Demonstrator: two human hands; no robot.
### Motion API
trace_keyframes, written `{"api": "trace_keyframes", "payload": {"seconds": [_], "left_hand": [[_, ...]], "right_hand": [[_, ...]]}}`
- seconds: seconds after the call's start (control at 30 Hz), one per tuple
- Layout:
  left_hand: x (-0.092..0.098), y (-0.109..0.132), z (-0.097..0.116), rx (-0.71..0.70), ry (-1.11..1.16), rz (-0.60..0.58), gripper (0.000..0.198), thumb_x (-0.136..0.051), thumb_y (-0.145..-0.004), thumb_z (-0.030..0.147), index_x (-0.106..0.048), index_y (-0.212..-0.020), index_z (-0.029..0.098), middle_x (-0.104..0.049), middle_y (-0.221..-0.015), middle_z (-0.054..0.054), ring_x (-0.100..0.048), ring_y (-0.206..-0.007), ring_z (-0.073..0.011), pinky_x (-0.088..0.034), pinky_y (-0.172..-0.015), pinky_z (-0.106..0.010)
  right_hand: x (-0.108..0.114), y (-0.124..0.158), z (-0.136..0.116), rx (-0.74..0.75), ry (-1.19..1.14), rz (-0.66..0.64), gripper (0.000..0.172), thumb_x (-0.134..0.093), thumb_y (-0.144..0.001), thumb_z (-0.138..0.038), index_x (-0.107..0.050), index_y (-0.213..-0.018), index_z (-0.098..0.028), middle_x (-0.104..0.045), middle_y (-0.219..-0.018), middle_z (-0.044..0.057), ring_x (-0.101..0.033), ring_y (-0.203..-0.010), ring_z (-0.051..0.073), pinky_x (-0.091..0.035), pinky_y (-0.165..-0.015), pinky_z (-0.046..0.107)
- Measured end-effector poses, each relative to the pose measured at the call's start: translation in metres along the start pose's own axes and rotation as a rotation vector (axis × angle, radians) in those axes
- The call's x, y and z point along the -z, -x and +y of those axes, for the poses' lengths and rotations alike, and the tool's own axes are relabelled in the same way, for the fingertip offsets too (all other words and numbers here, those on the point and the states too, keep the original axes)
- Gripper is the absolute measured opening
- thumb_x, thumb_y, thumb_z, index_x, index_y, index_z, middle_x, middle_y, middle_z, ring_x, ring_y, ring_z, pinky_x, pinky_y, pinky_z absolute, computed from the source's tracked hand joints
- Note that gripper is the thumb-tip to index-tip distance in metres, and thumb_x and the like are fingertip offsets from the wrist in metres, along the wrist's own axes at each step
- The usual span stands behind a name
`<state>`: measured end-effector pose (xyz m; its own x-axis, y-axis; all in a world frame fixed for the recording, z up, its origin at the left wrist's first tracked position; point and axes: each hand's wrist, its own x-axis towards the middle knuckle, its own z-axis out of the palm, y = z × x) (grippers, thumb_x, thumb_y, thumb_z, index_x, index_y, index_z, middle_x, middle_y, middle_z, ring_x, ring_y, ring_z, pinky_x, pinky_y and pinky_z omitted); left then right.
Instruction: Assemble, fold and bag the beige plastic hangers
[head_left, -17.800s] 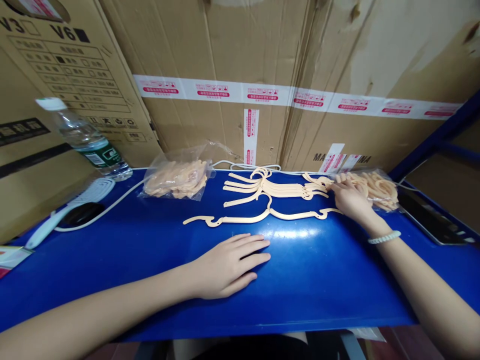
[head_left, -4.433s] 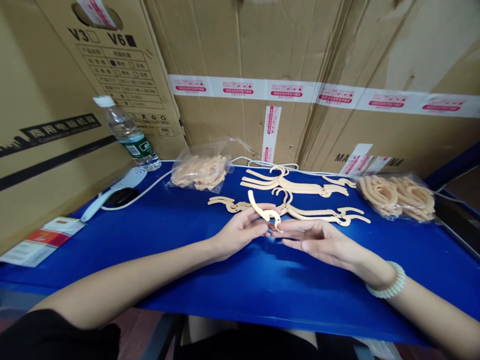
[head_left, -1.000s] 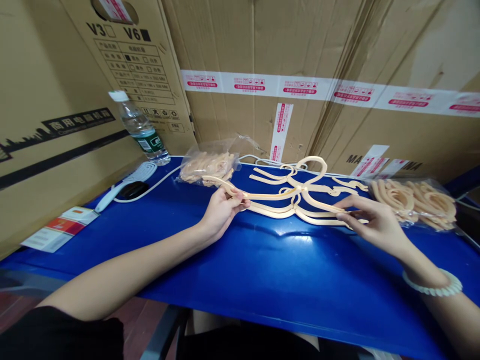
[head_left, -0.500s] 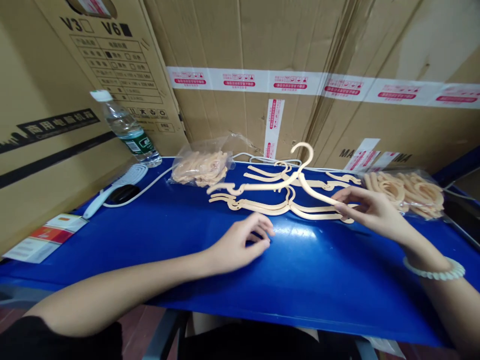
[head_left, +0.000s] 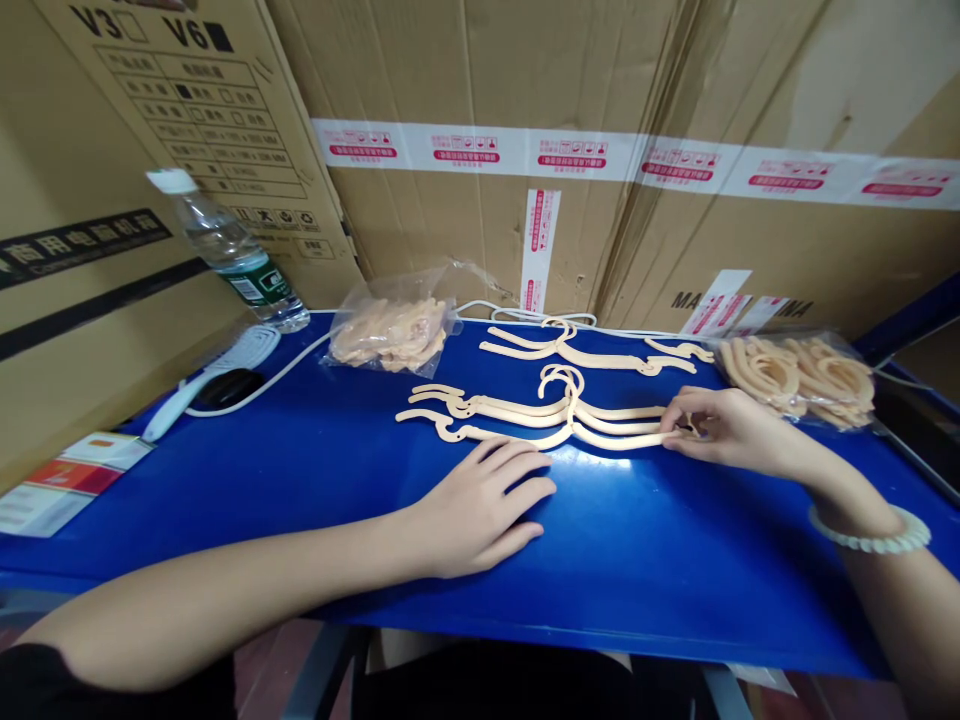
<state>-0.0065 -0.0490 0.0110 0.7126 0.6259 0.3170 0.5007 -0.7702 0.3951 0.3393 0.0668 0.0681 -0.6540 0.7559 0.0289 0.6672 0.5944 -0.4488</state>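
Observation:
Several cream plastic hangers (head_left: 525, 412) lie stacked flat on the blue table (head_left: 337, 470), hooks pointing away from me. My right hand (head_left: 724, 430) pinches the right end of the nearest hanger, which rests on the stack. My left hand (head_left: 480, 500) lies flat and open on the table just in front of the stack, holding nothing. Another small group of hangers (head_left: 592, 355) lies farther back.
A clear bag of cream parts (head_left: 390, 330) sits at the back left and another bag (head_left: 799, 372) at the back right. A water bottle (head_left: 225, 255), a white handheld device (head_left: 206, 375), a leaflet (head_left: 64, 480) and cardboard boxes (head_left: 525, 120) surround the table.
My right hand has lowered the raised hanger flat onto the stack. My left hand has spread out and settled on the table.

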Motion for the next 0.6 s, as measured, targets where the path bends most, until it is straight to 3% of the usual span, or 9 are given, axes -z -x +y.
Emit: {"api": "trace_keyframes", "payload": {"seconds": [0.17,0.4,0.6], "left_hand": [[0.001,0.000,0.000,0.033,-0.075,-0.037,0.039,-0.053,-0.098,0.039,-0.059,-0.130,0.017,-0.055,-0.143,-0.021,-0.047,-0.136,-0.0384,-0.028,-0.115,-0.058],[-0.001,0.000,-0.003,0.074,0.007,-0.023,0.047,-0.060,-0.095,0.043,-0.057,-0.136,0.020,-0.049,-0.151,-0.020,-0.039,-0.145,-0.0391,-0.018,-0.121,-0.061],[-0.001,0.001,-0.006,0.072,0.021,-0.043,0.055,-0.063,-0.093,0.046,-0.054,-0.141,0.021,-0.044,-0.156,-0.019,-0.032,-0.150,-0.0388,-0.015,-0.123,-0.060]], "right_hand": [[-0.001,-0.003,-0.002,0.089,0.047,-0.033,0.018,-0.069,-0.083,-0.040,-0.073,-0.076,-0.023,-0.070,-0.078,0.005,-0.066,-0.074,0.021,-0.052,-0.067,0.031],[-0.006,-0.003,0.003,0.020,0.059,-0.049,0.018,-0.065,-0.085,-0.037,-0.070,-0.078,-0.021,-0.063,-0.063,0.001,-0.054,-0.053,0.015,-0.042,-0.050,0.026],[-0.002,0.001,0.008,-0.031,0.036,0.028,0.026,-0.064,-0.087,-0.046,-0.064,-0.094,-0.021,-0.066,-0.064,0.001,-0.059,-0.053,0.017,-0.044,-0.052,0.027]]}}
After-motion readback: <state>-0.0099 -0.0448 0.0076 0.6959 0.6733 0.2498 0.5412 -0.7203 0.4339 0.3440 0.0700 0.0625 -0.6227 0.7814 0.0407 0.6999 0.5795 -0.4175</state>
